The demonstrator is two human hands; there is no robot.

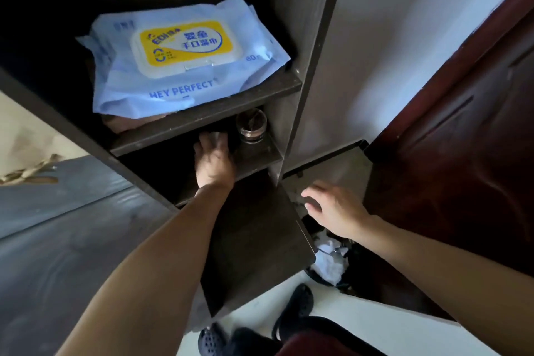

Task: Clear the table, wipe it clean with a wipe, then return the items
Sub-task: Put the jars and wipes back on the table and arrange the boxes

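Left hand is in the lower shelf, fingers on a glass beside the jar, grip we cannot tell, right hand loose and empty, wipes one shelf up; we'd draw the glass straight out, clear of the jar.

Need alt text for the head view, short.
Left hand reaches into a dark shelf unit onto a small glass beside a glass jar; a blue wipe pack lies on the shelf above. Right hand hovers open near a waste bin.
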